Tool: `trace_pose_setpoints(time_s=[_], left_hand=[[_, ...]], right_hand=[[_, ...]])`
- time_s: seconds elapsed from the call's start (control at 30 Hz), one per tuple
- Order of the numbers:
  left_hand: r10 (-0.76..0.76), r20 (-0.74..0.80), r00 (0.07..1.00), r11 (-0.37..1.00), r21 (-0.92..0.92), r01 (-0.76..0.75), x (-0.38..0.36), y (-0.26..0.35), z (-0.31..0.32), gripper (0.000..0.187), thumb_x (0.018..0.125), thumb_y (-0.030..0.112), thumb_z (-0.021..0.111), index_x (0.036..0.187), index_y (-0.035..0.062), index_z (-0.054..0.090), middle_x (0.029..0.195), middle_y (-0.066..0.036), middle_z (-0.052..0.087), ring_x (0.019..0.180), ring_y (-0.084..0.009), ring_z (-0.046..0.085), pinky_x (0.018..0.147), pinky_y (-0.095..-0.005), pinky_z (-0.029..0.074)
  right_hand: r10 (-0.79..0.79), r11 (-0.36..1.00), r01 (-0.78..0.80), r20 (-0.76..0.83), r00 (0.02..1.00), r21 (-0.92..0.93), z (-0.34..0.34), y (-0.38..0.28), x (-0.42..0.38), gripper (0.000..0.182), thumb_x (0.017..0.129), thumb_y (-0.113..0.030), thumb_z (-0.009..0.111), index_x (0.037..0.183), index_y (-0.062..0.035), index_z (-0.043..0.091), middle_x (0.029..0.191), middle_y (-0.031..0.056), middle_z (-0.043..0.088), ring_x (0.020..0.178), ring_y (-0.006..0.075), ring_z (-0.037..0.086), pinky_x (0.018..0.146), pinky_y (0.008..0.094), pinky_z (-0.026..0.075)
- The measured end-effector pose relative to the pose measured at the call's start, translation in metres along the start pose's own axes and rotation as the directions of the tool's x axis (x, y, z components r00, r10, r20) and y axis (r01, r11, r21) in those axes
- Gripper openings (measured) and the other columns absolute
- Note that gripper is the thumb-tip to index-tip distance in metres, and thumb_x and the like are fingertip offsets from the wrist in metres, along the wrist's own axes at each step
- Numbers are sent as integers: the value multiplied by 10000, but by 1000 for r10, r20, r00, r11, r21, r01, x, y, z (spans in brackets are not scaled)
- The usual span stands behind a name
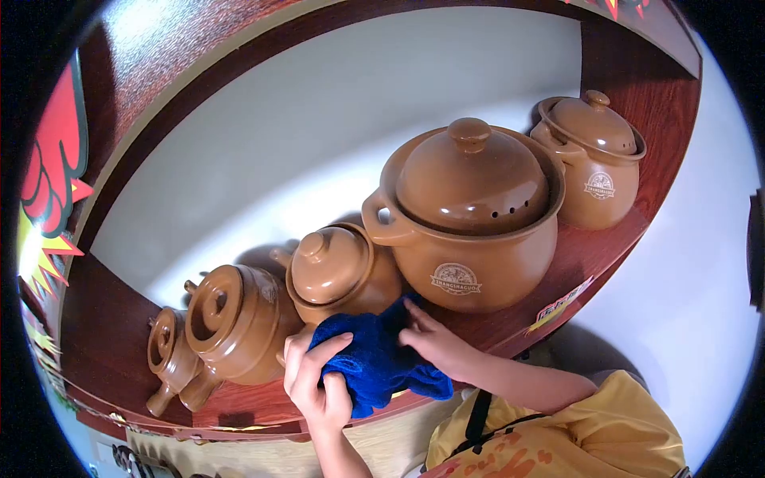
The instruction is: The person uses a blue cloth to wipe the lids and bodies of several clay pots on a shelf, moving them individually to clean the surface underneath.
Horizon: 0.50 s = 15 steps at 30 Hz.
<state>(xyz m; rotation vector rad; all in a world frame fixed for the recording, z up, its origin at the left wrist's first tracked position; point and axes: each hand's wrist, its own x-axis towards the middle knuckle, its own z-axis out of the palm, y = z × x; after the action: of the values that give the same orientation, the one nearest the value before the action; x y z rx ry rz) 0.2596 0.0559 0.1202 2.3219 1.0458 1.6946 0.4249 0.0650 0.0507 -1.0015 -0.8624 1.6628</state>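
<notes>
A bunched dark blue cloth [374, 358] is held between my two hands in front of the wooden shelf. My left hand [315, 382] wraps the cloth from the left, with fingers curled over its top. On the other side, my right hand [430, 338] grips the cloth with fingers partly hidden in the folds. Whether anything lies inside the cloth cannot be seen. Just behind the hands sits a small brown lidded clay pot [331, 267], its lower part covered by the cloth and left hand. A large brown clay pot [470, 223] with a domed lid stands behind the right hand.
Two side-handled clay pots, one larger [247, 327] and one smaller [169, 350], stand left on the dark red wood shelf [247, 402]. A tall lidded pot [594, 171] is at the far right. A small label [562, 303] marks the shelf's front edge.
</notes>
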Motion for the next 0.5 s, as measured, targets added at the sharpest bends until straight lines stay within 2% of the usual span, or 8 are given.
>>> trace_pose_setpoints(time_s=[0.03, 0.07, 0.13, 0.2, 0.27, 0.33, 0.37, 0.5], left_hand=[[0, -1, 1000, 1000, 0, 0, -1, -1, -1, 321, 639, 42, 490, 898, 10, 677, 906, -165, 622, 826, -275, 563, 806, -359, 422], [1, -3, 1000, 1000, 19, -1, -1, -3, -1, 320, 641, 43, 490, 899, 11, 677, 907, -164, 623, 824, -274, 562, 807, -358, 422], [-4, -6, 1000, 999, 43, 4, -2, -2, -3, 319, 643, 43, 490, 900, 12, 677, 908, -163, 623, 823, -274, 561, 809, -358, 422], [-16, 10, 1000, 997, 70, 15, -2, -1, -5, 303, 659, 3, 429, 872, -22, 643, 913, -164, 626, 874, -271, 584, 856, -345, 438], [-20, 27, 999, 997, 72, 18, -3, 0, -6, 307, 657, 1, 430, 876, -21, 645, 922, -168, 625, 879, -276, 583, 858, -349, 437], [-28, 45, 999, 997, 75, 24, -5, 0, -7, 312, 655, -2, 431, 880, -20, 646, 932, -172, 625, 884, -281, 582, 860, -353, 436], [-26, 77, 997, 997, 70, 20, -7, 0, -7, 328, 648, 13, 463, 907, 2, 665, 930, -168, 623, 856, -282, 566, 828, -356, 433], [-36, 167, 985, 998, 60, 26, -10, 4, -5, 359, 647, 6, 494, 950, 32, 685, 940, -155, 616, 823, -288, 542, 785, -355, 437]], right_hand=[[8, 998, -8, 2, 1000, 58, -4, -2, -2, 783, 799, -42, 525, 1478, -20, 136, 1260, 37, 410, 984, 94, 425, 886, 212, 343], [8, 998, -8, 4, 1000, 55, -4, -6, -3, 783, 799, -42, 525, 1478, -20, 136, 1260, 38, 410, 984, 94, 425, 886, 212, 343], [-19, 960, 3, 53, 998, 281, -3, -12, -9, 775, 792, -22, 512, 1478, -33, 152, 1298, 26, 392, 1024, 96, 425, 907, 219, 343], [-72, 954, 66, 9, 997, 293, 0, 2, -3, 774, 787, -10, 507, 1477, -37, 159, 1319, 20, 379, 1031, 88, 421, 912, 223, 344], [-126, 944, 132, -37, 991, 304, 4, 12, 7, 773, 781, 1, 502, 1476, -41, 167, 1340, 15, 366, 1038, 80, 417, 918, 227, 345], [-265, 895, 264, -50, 963, 360, 10, 14, 17, 779, 762, 27, 498, 1472, -42, 184, 1311, 9, 370, 1037, 81, 413, 921, 227, 346], [-258, 868, 282, -114, 959, 409, 15, 14, 17, 771, 751, 38, 491, 1465, -34, 208, 1238, 13, 404, 1028, 96, 414, 917, 229, 350], [-253, 895, 281, -125, 959, 346, 11, 11, 20, 762, 739, 39, 489, 1455, -27, 237, 1155, 26, 446, 1010, 113, 426, 903, 232, 355]])
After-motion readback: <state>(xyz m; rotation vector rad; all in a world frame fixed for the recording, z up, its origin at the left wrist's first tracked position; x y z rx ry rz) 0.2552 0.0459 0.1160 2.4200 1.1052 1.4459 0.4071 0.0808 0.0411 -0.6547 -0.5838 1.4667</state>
